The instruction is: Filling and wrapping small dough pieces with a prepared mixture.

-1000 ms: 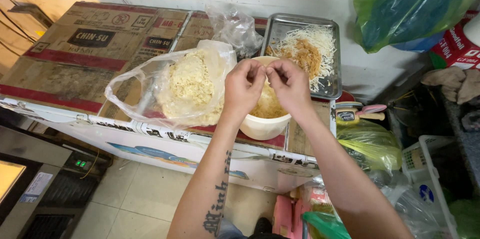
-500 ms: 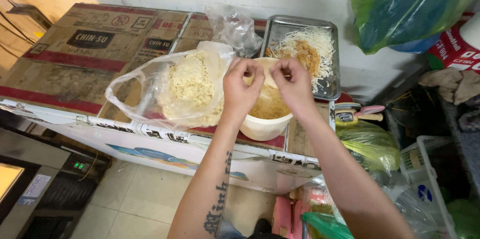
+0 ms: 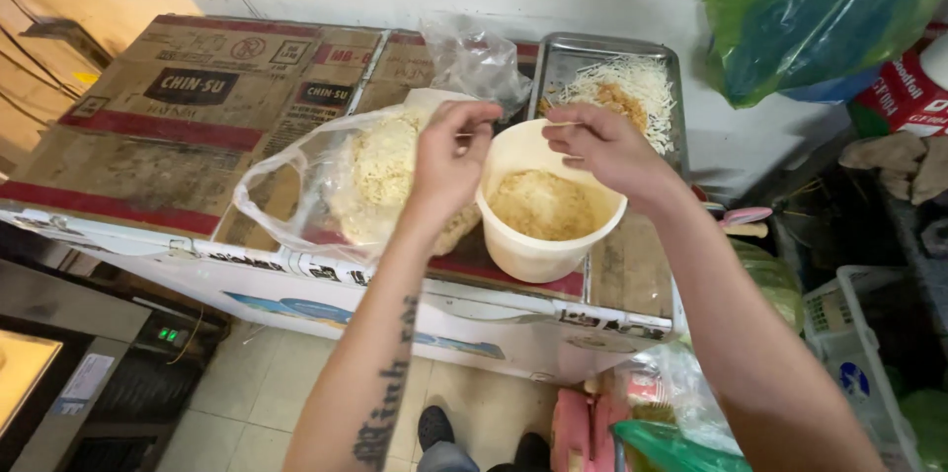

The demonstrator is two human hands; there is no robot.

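A cream plastic bowl (image 3: 538, 257) holding a mound of pale yellow noodles (image 3: 541, 205) stands on cardboard near the front edge of a chest freezer. My left hand (image 3: 446, 164) and my right hand (image 3: 604, 148) hover over the bowl's far rim. Their fingertips are pinched on the two ends of a thin pale strand (image 3: 509, 126) stretched between them. Just left of the bowl, touching my left wrist, lies an open clear plastic bag (image 3: 296, 186) with a big lump of noodles (image 3: 373, 171) in it.
Behind the bowl sits a metal tray (image 3: 571, 55) of shredded pale and brown strands, with a crumpled clear bag (image 3: 476, 57) beside it. Flattened cardboard (image 3: 178, 117) covers the freezer top. A green bag (image 3: 820, 8) hangs at the top right. Baskets and bags crowd the floor at the right.
Both hands have lifted from the bowl's middle and drawn apart, pulling a thin strand between them. The noodles in the bowl now show.
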